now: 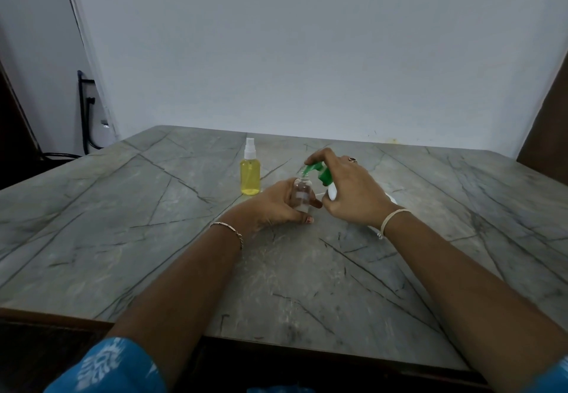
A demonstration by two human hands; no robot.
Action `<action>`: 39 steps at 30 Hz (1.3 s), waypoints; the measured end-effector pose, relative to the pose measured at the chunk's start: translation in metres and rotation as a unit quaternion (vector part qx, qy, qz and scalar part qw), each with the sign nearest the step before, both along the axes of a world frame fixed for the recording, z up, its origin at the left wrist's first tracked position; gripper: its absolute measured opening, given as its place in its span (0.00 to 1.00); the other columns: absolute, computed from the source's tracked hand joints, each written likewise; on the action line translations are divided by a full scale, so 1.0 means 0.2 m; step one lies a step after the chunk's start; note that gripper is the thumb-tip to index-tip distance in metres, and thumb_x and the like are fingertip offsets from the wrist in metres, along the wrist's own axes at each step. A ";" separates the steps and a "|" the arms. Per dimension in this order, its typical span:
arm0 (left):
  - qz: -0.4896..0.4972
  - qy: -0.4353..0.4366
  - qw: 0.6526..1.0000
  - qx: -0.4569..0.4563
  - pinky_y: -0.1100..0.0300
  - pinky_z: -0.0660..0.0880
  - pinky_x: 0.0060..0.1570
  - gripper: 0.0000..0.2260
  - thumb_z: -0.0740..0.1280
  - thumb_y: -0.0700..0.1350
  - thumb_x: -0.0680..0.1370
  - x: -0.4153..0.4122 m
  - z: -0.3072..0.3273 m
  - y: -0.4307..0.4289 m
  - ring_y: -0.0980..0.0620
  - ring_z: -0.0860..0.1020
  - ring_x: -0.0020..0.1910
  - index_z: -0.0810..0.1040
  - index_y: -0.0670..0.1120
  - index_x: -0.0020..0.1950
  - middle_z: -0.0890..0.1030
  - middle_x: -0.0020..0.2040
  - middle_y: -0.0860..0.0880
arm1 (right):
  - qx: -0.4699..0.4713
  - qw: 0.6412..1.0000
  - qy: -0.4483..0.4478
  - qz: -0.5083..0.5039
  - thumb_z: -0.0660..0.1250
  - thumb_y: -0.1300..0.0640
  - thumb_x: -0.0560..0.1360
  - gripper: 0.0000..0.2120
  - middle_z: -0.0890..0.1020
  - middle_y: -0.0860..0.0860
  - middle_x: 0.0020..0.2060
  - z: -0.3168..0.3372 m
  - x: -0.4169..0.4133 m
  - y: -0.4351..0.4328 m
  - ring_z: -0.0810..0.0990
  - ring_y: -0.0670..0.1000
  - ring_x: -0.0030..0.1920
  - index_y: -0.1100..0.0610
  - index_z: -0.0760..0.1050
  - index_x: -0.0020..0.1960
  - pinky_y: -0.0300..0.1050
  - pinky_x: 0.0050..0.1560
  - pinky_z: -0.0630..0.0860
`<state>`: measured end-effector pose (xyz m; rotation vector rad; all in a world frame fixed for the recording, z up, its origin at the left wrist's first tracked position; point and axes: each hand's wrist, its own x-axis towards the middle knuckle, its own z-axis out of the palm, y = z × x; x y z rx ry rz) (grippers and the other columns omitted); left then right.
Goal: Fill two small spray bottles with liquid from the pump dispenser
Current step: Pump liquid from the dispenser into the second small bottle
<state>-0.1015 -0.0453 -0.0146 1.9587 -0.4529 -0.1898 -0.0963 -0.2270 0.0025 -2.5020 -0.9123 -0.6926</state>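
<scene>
My left hand (276, 205) grips a small clear spray bottle (301, 194) that stands uncapped on the table. My right hand (350, 189) wraps around a white pump dispenser (332, 192), its fingers lying over the green pump head (319, 171). The green nozzle sits right above the clear bottle's open neck. The clear bottle looks nearly empty. A second spray bottle (250, 174), full of yellow liquid and capped with a white sprayer, stands just behind and to the left. Most of the dispenser's body is hidden by my right hand.
Everything rests on a grey marble-patterned table (153, 239) with a dark wooden front edge. A white wall stands behind the table. Black cables (84, 116) hang at the far left. A bit of white (392, 199) shows behind my right wrist.
</scene>
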 end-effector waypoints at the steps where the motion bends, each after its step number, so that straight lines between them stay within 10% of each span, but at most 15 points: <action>1: 0.002 -0.001 1.000 0.001 0.60 0.76 0.57 0.22 0.74 0.33 0.70 0.00 0.00 0.00 0.57 0.80 0.50 0.71 0.50 0.56 0.81 0.49 0.53 | 0.001 1.000 -0.001 0.000 0.70 0.59 0.67 0.29 0.79 0.49 0.56 0.00 0.00 0.00 0.73 0.50 0.49 0.48 0.65 0.65 0.53 0.52 0.75; 20: -0.019 0.032 0.992 -0.124 0.59 0.73 0.64 0.10 0.66 0.42 0.78 0.00 -0.02 0.00 0.52 0.79 0.60 0.77 0.41 0.59 0.81 0.59 0.43 | -0.019 1.000 -0.004 -0.003 0.69 0.59 0.66 0.32 0.79 0.48 0.57 -0.01 0.01 -0.02 0.73 0.51 0.48 0.45 0.63 0.67 0.49 0.50 0.73; 39: -0.020 0.055 0.983 -0.176 0.50 0.70 0.68 0.20 0.73 0.41 0.71 0.02 -0.03 0.02 0.49 0.78 0.60 0.75 0.41 0.62 0.81 0.57 0.44 | -0.024 1.000 0.007 0.012 0.68 0.60 0.67 0.33 0.78 0.48 0.58 -0.01 0.00 -0.01 0.72 0.49 0.47 0.46 0.62 0.69 0.46 0.48 0.71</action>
